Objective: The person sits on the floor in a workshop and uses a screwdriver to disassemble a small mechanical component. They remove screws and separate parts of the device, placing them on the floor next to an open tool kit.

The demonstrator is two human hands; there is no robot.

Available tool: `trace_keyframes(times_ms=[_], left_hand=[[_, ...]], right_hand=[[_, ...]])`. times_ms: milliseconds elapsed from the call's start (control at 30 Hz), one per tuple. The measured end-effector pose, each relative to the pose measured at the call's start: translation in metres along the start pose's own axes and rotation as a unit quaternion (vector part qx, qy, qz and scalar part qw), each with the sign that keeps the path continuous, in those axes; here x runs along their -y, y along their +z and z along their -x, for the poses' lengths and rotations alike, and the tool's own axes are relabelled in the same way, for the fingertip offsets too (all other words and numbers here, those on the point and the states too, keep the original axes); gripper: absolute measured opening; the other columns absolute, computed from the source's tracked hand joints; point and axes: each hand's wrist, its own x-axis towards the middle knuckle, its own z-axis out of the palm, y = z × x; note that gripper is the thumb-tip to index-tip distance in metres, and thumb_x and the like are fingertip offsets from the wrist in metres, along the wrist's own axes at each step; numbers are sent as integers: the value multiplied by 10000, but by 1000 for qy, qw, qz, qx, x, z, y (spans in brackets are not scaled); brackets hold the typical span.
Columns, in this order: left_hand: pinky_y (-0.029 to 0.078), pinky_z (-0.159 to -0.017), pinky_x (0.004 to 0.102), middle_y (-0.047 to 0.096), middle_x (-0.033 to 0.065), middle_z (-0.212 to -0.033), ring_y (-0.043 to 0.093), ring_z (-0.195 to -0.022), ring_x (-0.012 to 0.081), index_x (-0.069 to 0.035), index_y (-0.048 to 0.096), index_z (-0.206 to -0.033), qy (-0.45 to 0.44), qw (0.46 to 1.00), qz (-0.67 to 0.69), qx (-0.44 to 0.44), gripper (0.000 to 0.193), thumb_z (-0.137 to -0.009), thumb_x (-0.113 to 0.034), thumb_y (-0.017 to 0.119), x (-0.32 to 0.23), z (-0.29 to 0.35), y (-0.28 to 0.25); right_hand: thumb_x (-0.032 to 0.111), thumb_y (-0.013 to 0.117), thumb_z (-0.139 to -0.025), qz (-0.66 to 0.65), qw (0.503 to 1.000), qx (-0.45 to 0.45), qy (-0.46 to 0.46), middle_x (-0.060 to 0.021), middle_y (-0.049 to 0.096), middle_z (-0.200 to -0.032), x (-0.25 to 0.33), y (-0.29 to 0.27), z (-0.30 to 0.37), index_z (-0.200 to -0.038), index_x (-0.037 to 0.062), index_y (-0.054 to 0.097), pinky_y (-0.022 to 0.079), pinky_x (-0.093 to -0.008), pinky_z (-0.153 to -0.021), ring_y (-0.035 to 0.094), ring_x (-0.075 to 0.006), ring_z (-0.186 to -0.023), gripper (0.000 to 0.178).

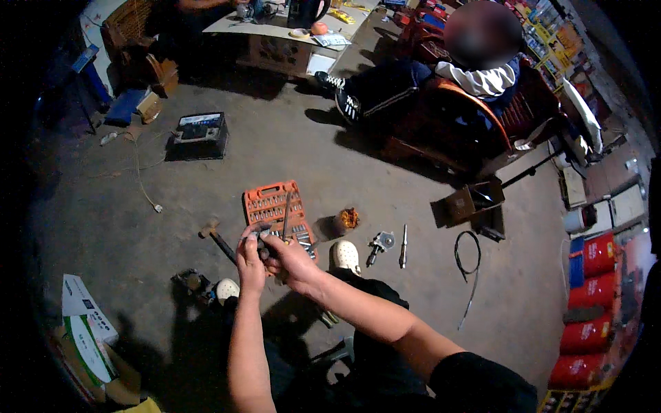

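Note:
My left hand and my right hand are close together in front of me, both closed with fingers bent. Between them is a small dark part, mostly covered by the fingers. A thin dark rod stands up from beside my right hand; whether that hand grips it is hard to tell. Just beyond lies an opened orange socket set case with rows of sockets. A hammer rests on the floor left of my hands. To their right stands a container of small orange-brown pieces.
A metal mechanical part, a slim metal shaft and a black cable lie to the right. A car battery sits farther left. Someone sits in a wooden chair; red containers line the right side.

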Motion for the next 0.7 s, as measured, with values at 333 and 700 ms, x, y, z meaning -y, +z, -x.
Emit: trace_keyframes(times_ms=[333,700], left_hand=[[408,-860,300,572,84,-1060,543,-954,174,-11,513,-1127,49,998,-50,-10,365,-931,-253,321,-13,-5,10],[400,-764,263,567,36,-895,517,-830,122,-49,530,-1119,87,993,-78,-20,341,-934,-237,312,0,-5,8]], right_hand=[[303,646,-851,59,997,38,24,51,472,-610,4,-12,-10,-787,113,556,299,-241,-403,388,-68,-456,219],[257,635,-843,39,998,37,37,49,506,-649,6,-13,-7,-801,132,547,312,-212,-480,418,-53,-529,158]])
